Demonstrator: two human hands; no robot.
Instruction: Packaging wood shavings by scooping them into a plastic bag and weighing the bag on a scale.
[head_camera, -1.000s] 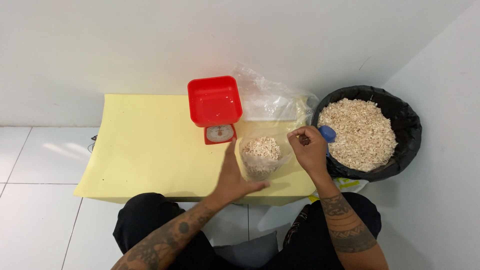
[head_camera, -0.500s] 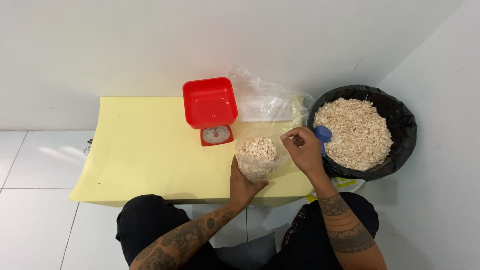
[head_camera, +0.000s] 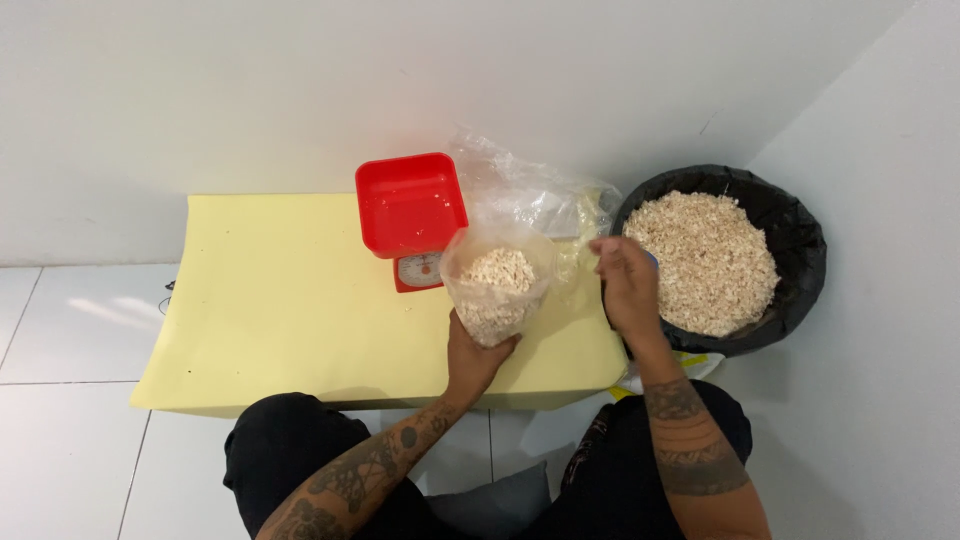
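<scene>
My left hand (head_camera: 476, 354) grips from below a clear plastic bag (head_camera: 496, 284) partly filled with pale flakes, holding it above the yellow table (head_camera: 280, 300) just in front of the red kitchen scale (head_camera: 411, 209). My right hand (head_camera: 625, 281) hovers to the right of the bag, near the rim of a black-lined basket (head_camera: 800, 250) full of the same pale flakes (head_camera: 703, 258). A bit of blue shows behind that hand; whether the hand holds it I cannot tell.
A pile of empty clear plastic bags (head_camera: 530, 190) lies behind the scale against the white wall. White floor tiles lie left of the table. My knees in black trousers are under the table's front edge.
My left hand has lifted the filled bag off the table toward the scale. My right hand has let go of the bag's rim and moved right.
</scene>
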